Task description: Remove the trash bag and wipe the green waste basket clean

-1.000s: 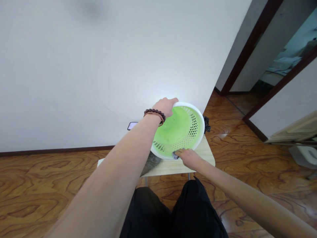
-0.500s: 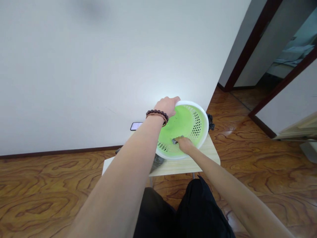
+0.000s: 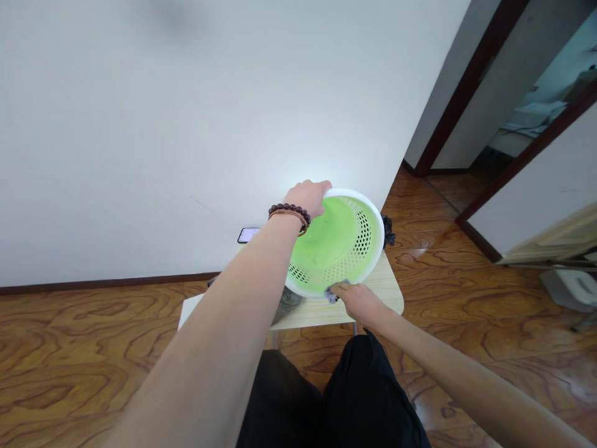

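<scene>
A green and white plastic basket (image 3: 333, 231) with holes round its wall is tilted above a small pale table (image 3: 385, 286), its inside facing me. With fingers round the far left rim, my left hand (image 3: 308, 197) grips the basket; a beaded bracelet is on that wrist. My right hand (image 3: 358, 300) is closed on a small crumpled grey cloth (image 3: 331, 295) and presses it at the near rim. Most of the cloth is hidden by the fingers.
A phone (image 3: 247, 234) with a lit screen lies at the table's back, by the white wall. Behind the basket's right side shows a black bunched plastic bag (image 3: 388, 231). A dark see-through bag (image 3: 288, 305) lies under its left side. A doorway stands to the right.
My right hand has moved the cloth from the basket's inner surface down to its near rim. My left hand keeps its hold on the rim. The view has shifted slightly.
</scene>
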The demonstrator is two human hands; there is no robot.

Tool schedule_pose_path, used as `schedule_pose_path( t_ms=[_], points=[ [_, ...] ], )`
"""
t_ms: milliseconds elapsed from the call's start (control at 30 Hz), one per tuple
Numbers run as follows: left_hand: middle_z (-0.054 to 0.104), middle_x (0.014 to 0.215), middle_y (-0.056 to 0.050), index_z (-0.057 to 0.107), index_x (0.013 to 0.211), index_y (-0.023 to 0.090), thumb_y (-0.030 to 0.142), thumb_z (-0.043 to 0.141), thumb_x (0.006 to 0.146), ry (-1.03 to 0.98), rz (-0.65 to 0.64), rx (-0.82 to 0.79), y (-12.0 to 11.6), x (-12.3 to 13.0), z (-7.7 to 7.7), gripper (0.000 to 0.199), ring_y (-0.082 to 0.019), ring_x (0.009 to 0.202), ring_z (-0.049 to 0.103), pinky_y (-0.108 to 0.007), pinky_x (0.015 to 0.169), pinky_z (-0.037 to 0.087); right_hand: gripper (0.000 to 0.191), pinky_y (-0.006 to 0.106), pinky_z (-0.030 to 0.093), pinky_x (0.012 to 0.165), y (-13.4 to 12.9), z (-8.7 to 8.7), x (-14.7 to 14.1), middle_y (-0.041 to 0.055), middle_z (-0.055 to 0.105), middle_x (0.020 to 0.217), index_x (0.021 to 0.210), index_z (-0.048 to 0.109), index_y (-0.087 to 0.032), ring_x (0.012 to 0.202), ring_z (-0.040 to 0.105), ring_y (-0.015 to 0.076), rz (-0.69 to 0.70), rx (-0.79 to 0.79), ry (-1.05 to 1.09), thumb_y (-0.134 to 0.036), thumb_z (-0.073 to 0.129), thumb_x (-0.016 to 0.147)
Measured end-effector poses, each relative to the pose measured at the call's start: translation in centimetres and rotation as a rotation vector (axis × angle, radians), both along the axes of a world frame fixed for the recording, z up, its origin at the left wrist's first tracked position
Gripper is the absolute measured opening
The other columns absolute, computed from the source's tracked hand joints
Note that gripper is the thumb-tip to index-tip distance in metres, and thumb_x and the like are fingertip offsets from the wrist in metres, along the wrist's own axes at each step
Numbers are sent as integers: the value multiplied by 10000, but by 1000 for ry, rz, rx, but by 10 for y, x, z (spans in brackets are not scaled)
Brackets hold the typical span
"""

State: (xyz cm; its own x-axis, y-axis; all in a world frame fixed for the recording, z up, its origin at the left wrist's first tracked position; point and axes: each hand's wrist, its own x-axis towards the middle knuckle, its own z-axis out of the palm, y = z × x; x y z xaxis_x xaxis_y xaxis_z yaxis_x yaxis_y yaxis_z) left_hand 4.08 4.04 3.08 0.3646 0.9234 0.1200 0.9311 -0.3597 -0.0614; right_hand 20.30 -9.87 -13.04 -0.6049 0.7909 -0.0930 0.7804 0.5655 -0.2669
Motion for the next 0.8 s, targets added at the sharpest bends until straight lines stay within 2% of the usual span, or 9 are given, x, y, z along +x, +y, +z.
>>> schedule_pose_path(
  t_ms=[100,200,333,467,633,800],
  points=[
    [615,892,-96,537,1132,247,198,476,751,-3,-11,13,1,0,-1,388,-216,775,595,-299,626,436,486,272,399,851,4,2,4,87,630,1083,1159,565,-173,974,575,185,-16,-20,41,-6,371,745],
    [616,897,-97,526,1141,253,196,469,755,13,-2,21,1,1,-1,395,-220,779,598,-296,624,436,504,270,377,911,28,-3,-1,91,605,1162,1209,541,-163,1050,551,179,-106,12,108,-10,358,766],
    [618,896,-87,513,1150,262,194,462,760,46,26,22,0,1,0,399,-212,785,597,-286,634,435,496,275,391,910,62,-19,-20,74,580,1224,1248,517,-178,1071,551,178,-205,44,156,-31,327,814],
    [617,903,-97,521,1131,253,191,454,760,40,10,28,-1,1,0,381,-221,774,596,-300,627,438,485,308,431,845,78,-37,-43,79,619,1165,1219,554,-204,1008,588,210,-258,-12,60,-54,357,802],
    [613,939,-96,517,1149,254,182,449,776,17,23,7,-3,1,1,386,-221,835,588,-312,688,443,464,320,426,840,73,-40,-50,114,651,1082,1179,590,-182,981,599,226,-266,-29,-16,-55,386,782],
    [616,932,-94,519,1156,261,195,454,777,17,45,-11,-3,1,1,390,-220,831,586,-318,693,446,484,283,390,896,36,-25,-30,87,606,1179,1198,563,-186,1056,553,189,-132,-10,71,-33,370,781]
  ],
)
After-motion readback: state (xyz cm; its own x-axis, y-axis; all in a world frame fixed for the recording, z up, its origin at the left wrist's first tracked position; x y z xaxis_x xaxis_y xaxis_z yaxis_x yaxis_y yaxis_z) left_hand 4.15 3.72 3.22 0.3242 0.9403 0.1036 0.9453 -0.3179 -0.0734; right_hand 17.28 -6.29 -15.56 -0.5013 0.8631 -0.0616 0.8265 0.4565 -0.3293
